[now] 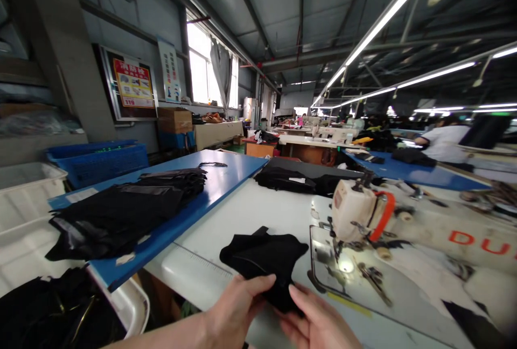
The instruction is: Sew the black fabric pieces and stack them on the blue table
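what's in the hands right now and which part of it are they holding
A piece of black fabric, held at its near end by both the left hand and the right hand.

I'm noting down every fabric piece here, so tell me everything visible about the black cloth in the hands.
The black cloth looks matt and soft, with an irregular outline: a narrow tab sticks out at its far edge, and one corner points toward the sewing machine. A faint line, seam or fold, crosses it. The left hand and right hand grip its near end; the rest spreads out over the white table.
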{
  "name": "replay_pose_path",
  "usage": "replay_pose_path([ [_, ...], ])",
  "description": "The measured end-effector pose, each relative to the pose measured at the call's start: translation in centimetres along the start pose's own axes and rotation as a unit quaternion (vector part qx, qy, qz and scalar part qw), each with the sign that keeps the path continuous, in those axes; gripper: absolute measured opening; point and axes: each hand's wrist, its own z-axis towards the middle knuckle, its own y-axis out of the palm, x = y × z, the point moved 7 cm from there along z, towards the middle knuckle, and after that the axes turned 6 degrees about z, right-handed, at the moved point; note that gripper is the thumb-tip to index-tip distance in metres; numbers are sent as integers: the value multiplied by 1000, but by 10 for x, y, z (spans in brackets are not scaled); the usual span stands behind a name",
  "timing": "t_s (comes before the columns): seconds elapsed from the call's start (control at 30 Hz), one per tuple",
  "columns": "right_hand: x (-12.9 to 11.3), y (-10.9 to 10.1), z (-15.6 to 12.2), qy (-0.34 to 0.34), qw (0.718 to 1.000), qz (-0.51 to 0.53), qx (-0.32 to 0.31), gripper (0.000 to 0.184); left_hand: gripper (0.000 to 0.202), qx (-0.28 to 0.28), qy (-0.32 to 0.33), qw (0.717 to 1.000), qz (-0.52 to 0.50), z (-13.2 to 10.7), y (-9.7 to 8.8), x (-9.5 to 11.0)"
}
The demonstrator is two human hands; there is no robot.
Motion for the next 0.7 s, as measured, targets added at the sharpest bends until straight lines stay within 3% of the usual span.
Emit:
replay_pose_path([
  [0.07, -15, -2, 5, -45, 997, -57, 1, 42, 20, -4, -16, 1000, -8, 1, 1, -2],
  [0.13, -29, -11, 8, -79, 991, -111, 5, 42, 20, 22, -26, 999, -23, 7, -11, 2],
  [0.37, -56, -54, 15, -151, 948, -278, 22, 44, 20, 185, 96, 977, 49, 33, -99, 53],
  [0.47, -52, -65, 19, -171, 939, -296, 50, 50, 25, 219, 168, 953, 125, 37, -118, 73],
  [0.53, -48, -68, 19, -183, 935, -296, 69, 54, 29, 238, 275, 902, 233, 28, -112, 90],
  [0.6, -44, -67, 17, -194, 935, -288, 74, 57, 39, 189, 376, 824, 380, 13, -81, 97],
  [0.63, -43, -65, 15, -198, 936, -282, 72, 57, 46, 128, 410, 783, 451, 6, -57, 93],
  [0.7, -43, -62, 13, -204, 938, -272, 67, 59, 64, -52, 418, 707, 569, -6, -4, 69],
])
